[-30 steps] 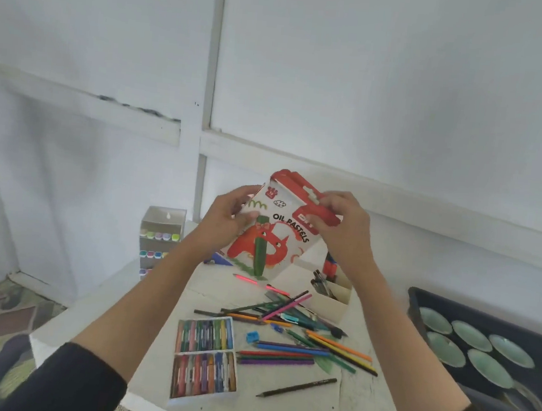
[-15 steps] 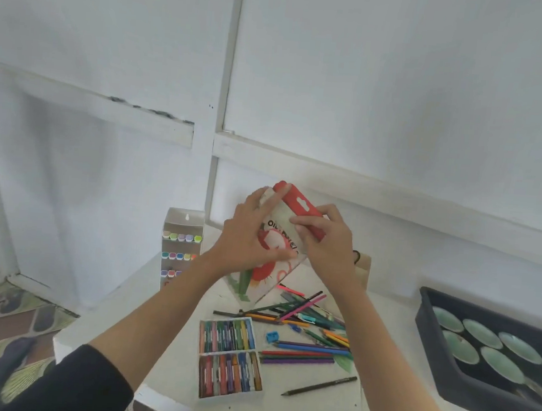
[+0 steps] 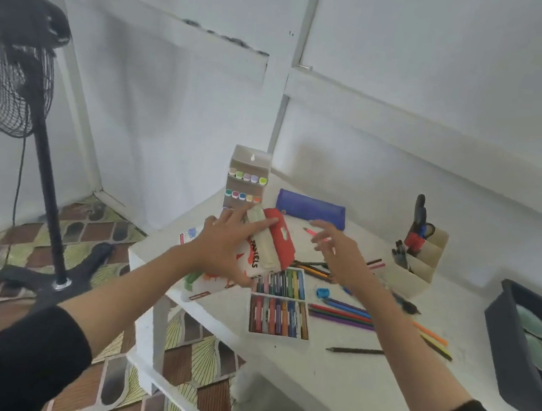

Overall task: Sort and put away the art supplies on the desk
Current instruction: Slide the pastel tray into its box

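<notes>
Head view: the left hand [image 3: 226, 250] holds the oil pastels box [image 3: 267, 252], fingers laid long across its printed face and the thumb hooked at its near edge; the box lies slantwise under that palm at the corner of the desk [image 3: 330, 374], its long axis running from the wrist out past the fingertips, the red flap end farthest from the wrist. The right hand [image 3: 340, 257] hovers free with fingers spread wide, holding nothing. The tray of oil pastels [image 3: 278, 307] sits just beside the left thumb, its far edge tucked against the box, and lies below the right hand, on its wrist side. The tray's long axis runs along the right forearm, so it is skewed from the box. The empty right hand looks the likelier one to lift the tray; tray and box would probably need lining up first, and the flap end is the one nearer the right fingertips.
</notes>
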Tool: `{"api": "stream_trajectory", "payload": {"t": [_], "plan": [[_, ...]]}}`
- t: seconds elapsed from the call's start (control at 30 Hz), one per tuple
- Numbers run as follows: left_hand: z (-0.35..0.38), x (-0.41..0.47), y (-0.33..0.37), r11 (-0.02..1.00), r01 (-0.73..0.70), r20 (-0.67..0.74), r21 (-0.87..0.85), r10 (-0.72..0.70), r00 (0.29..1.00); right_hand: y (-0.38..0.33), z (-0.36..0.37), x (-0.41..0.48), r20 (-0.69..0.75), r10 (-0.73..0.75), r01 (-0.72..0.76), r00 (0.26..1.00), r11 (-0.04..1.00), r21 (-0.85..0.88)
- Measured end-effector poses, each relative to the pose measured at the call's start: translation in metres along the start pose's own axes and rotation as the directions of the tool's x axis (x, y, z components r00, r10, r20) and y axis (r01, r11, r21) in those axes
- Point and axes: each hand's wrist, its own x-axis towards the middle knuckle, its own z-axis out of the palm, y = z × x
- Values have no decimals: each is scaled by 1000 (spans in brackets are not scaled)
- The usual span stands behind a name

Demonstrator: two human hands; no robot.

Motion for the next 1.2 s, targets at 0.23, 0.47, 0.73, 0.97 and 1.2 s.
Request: {"api": "stream_trajectory", "payload": {"t": [0.23,0.47,0.73,0.97,1.2], "plan": [[33,-51,-64,980,37,220,194,-80,972,32,58,16,721,-70,658,690,475,-584],[40,-61,-73,975,51,272,216,-111,956,30,80,42,831,-104,817,547,285,-502],[44,-62,-86,974,93,253,206,-144,957,28,96,57,862,-135,857,488,263,-444],[45,-57,-89,978,84,272,192,-135,953,26,94,61,835,-128,796,535,408,-447],[45,-46,-90,972,71,274,226,-133,952,34,62,58,750,-114,628,651,635,-449]]}}
